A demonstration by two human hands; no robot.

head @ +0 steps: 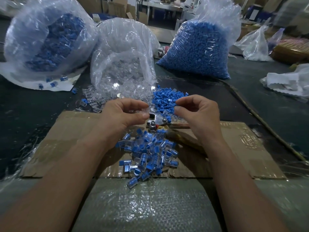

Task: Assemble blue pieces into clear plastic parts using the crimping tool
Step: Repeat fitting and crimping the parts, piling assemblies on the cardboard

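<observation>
Two bare hands up over a flattened sheet of brown corrugated cardboard [66, 131], palms turned inward toward each other. Left hand [123, 113]: fingers curled, thumb and forefinger pinching a clear plastic part [145, 110], small and glassy, just above the crimping tool [155, 121]. Right hand [199, 113]: fingers curled likewise, thumb tip and forefinger tip pressed together, anything between them too small to tell.

Crimping tool flat on the cardboard between the hands, with a bare metal head, a round bolt and handles running off under the right wrist. Just beyond the fingertips, a loose heap of blue pieces [167, 99], matte and stubby. Nearer, between the forearms, a heap of assembled pieces [150, 151], blue cores inside clear shells.

Farther back, three crinkled transparent bags: a bag of clear parts [123, 61] in the middle with its mouth spilling onto the dark table [25, 106], a bag of blue pieces [197, 47] to the right, a bag of assembled pieces [46, 41] to the left. Nearest of all, shiny woven plastic sheeting [142, 203] over the cardboard's edge.
</observation>
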